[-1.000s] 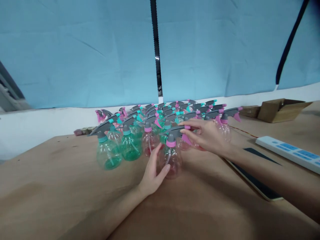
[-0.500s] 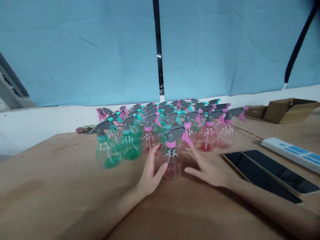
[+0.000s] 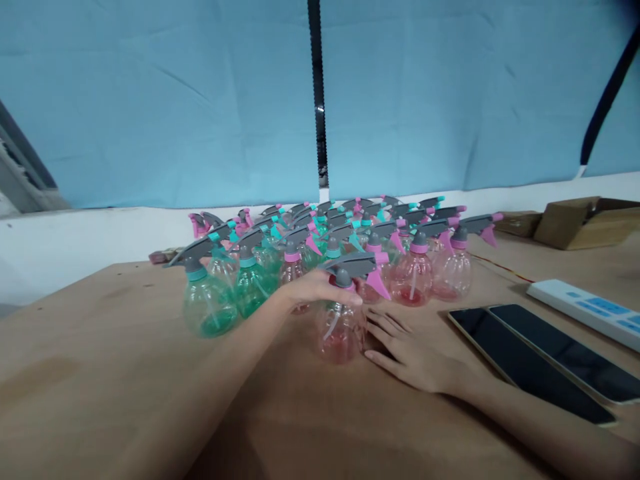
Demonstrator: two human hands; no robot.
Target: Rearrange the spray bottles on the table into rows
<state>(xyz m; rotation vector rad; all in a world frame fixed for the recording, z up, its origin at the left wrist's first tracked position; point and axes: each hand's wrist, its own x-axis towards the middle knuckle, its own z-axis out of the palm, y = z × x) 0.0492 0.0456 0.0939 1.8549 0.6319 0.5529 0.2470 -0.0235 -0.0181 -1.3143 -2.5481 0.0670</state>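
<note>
A clear pink spray bottle with a grey head and pink trigger stands upright at the front of a group of bottles. Around its neck, just under the grey head, wraps my left hand, its thumb across the near side and its other fingers hidden behind. My right hand lies flat on the table, fingers stretched out beside the bottle's base; whether the fingertips touch it I cannot tell. Left of my left hand are a green spray bottle and a paler green-tinted spray bottle.
Several more spray bottles in pink and green stand in rows behind. To the right, two phones lie on the wooden table, near a white power strip. An open cardboard box sits farther back by the blue curtain.
My left hand has risen from the front bottle's side to its neck and closed there. My right hand has lowered from near the trigger and flattened on the table.
</note>
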